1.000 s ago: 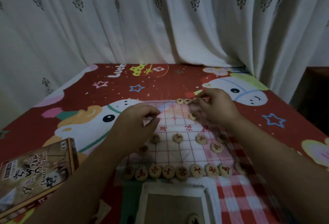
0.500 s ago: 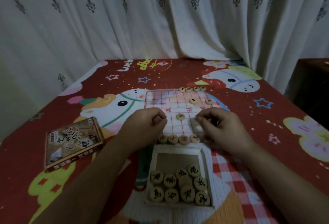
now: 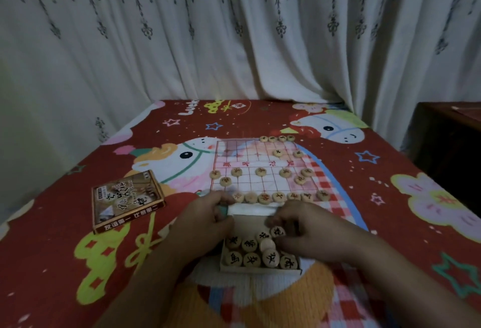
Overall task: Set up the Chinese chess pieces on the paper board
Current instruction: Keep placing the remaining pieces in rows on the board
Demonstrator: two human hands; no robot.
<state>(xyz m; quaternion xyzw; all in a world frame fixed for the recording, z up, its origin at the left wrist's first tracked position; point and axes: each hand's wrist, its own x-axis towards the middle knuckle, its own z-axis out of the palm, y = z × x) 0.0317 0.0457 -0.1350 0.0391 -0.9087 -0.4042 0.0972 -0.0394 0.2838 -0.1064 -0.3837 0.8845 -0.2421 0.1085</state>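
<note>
Nearest, tray: a shallow pale tray lies on the red cartoon-print cover, straight in front of the person; its far rim is white.
Loose pieces: round wooden black-marked pieces lie in two rough rows in the tray's near half, touching one another. One disc among them shows a blank face.
Left hand: the left hand sits at the tray's far-left corner with its fingers curled against the rim. Whether they clasp the rim cannot be told.
Right hand: the right hand reaches over the tray's right side with its fingers bent down. The fingertips are just beside the far-right piece in the tray, and whether they pinch anything cannot be told.
Box: a printed box lies flat to the left of the tray, apart from it.
Paper board: the paper board lies just beyond the tray's far rim, past both hands.
Red side: red-marked pieces line the board edge nearest the tray. A spaced row of five and two singles sit farther in.
Far side: a few small pieces sit on the board's far edge, right of centre, with two more just inside it, all well apart from the tray.
Backdrop: a white patterned curtain hangs beyond the cover, and dark wooden furniture stands far right of the tray.
</note>
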